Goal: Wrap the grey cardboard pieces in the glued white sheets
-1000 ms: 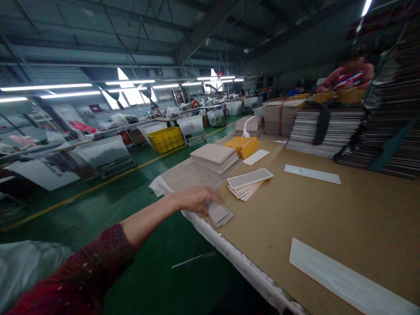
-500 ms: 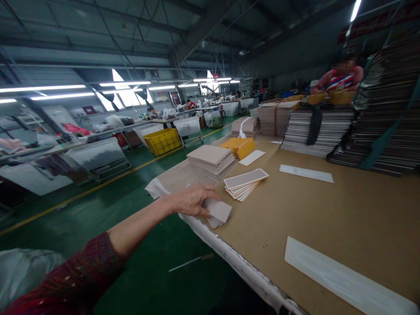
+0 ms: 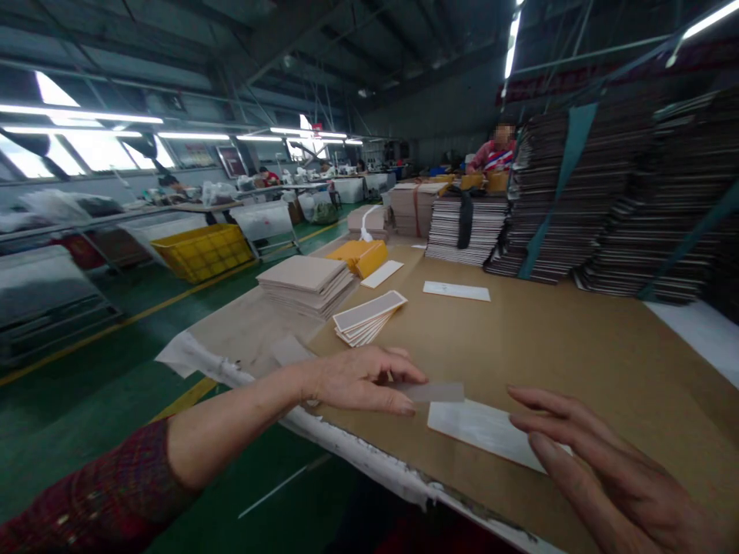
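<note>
My left hand (image 3: 361, 381) pinches a thin grey cardboard strip (image 3: 439, 392) between thumb and fingers, just over the table. The strip's far end overlaps a long white strip with orange edges (image 3: 482, 432) lying flat. Above the other end of that white strip, my right hand (image 3: 606, 462) is open with fingers stretched out, holding nothing. Some grey card pieces (image 3: 290, 350) lie behind my left wrist, partly hidden. Beyond my left hand is a fanned pile of orange-edged strips (image 3: 370, 314), the top one with a grey panel.
A stack of grey boards (image 3: 305, 275) and an orange bundle (image 3: 358, 254) stand at the back left. Tall strapped stacks of dark sheets (image 3: 554, 200) line the far right. A co-worker (image 3: 496, 154) is behind them. The table's left edge (image 3: 358, 446) has a white covering.
My left hand has moved right from the small grey card pile, bringing a grey strip to the white strip. My right hand has come into view. The camera has turned right.
</note>
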`<state>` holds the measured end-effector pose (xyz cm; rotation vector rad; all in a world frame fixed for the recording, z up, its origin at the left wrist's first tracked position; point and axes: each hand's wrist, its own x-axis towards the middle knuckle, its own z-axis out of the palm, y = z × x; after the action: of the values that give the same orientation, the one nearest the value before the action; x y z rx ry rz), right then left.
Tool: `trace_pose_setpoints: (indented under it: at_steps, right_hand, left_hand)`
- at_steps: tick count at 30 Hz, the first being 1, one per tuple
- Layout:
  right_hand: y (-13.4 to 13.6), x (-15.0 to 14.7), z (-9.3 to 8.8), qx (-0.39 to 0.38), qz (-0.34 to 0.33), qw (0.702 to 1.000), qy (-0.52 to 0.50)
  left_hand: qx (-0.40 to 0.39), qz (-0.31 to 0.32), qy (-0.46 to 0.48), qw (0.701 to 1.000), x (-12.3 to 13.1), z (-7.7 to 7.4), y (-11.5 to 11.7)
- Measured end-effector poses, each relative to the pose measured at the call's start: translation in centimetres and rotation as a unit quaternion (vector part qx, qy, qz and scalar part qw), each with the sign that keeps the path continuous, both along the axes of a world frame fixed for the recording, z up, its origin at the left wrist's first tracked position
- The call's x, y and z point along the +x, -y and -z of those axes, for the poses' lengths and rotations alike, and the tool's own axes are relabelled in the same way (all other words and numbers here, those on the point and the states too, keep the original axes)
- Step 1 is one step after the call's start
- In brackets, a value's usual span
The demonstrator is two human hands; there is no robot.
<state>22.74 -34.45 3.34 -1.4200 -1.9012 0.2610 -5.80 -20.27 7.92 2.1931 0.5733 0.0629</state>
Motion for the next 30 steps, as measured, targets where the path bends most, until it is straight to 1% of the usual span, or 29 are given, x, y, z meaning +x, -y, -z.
trace_pose_setpoints:
  at_steps: [2,3,6,8,10,13,15,17,19,20,22,23,25,27,30]
  right_hand:
    - [-0.8,-1.5,-1.1,0.001,-0.023,0.999,0.039]
    - [-1.1,-2.1,-1.4,-0.002,-0.037,0.997,0.063]
    - [-1.3,-2.7,-1.2,-0.007,-0.092,0.989,0.115]
    - [-1.2,-2.3,-0.7,-0.016,-0.112,0.986,0.123]
    - [-0.9,-1.7,-0.2,-0.028,-0.1,0.987,0.121]
    - [-0.5,-0.3,0.5,-0.027,-0.055,0.995,0.084]
    - [-0.2,0.9,0.9,-0.04,-0.028,0.998,0.024]
    - [0.1,2.4,1.3,-0.103,0.0,0.994,-0.044]
    - [0.4,3.9,1.7,-0.199,0.028,0.974,-0.105]
    - [0.5,4.5,1.9,-0.244,0.034,0.96,-0.131]
    - [0.6,5.4,2.2,-0.308,0.029,0.934,-0.178]
    - [0.6,5.6,2.3,-0.323,0.024,0.925,-0.197]
    - [0.5,5.6,2.1,-0.328,0.016,0.92,-0.214]
    - [0.5,5.2,1.5,-0.313,0.01,0.927,-0.205]
    - [0.7,4.5,0.8,-0.289,0.015,0.942,-0.167]
  left_hand:
    - [0.048,0.012,-0.003,0.999,1.5,0.1,0.7]
    - [0.074,0.018,0.001,0.997,2.3,0.2,1.1]
    - [0.135,0.042,0.022,0.99,4.0,0.5,2.3]
    - [0.149,0.058,0.033,0.987,4.7,0.7,2.7]
    - [0.147,0.065,0.035,0.986,4.9,0.9,2.7]
    - [0.13,0.056,0.019,0.99,4.4,0.9,2.1]
    - [0.102,0.042,0.003,0.994,3.8,0.7,1.6]
    - [0.044,0.015,-0.002,0.999,3.2,0.8,1.0]
    - [-0.053,-0.033,0.013,0.998,2.8,1.1,0.4]
    - [-0.113,-0.055,0.028,0.992,2.8,1.4,0.2]
    - [-0.22,-0.08,0.062,0.97,2.8,2.0,-0.1]
    - [-0.252,-0.085,0.074,0.961,2.9,2.2,-0.1]
    - [-0.273,-0.098,0.08,0.954,3.2,2.5,0.1]
    - [-0.273,-0.109,0.078,0.953,3.5,2.6,0.6]
    - [-0.26,-0.104,0.076,0.957,3.9,2.2,1.4]
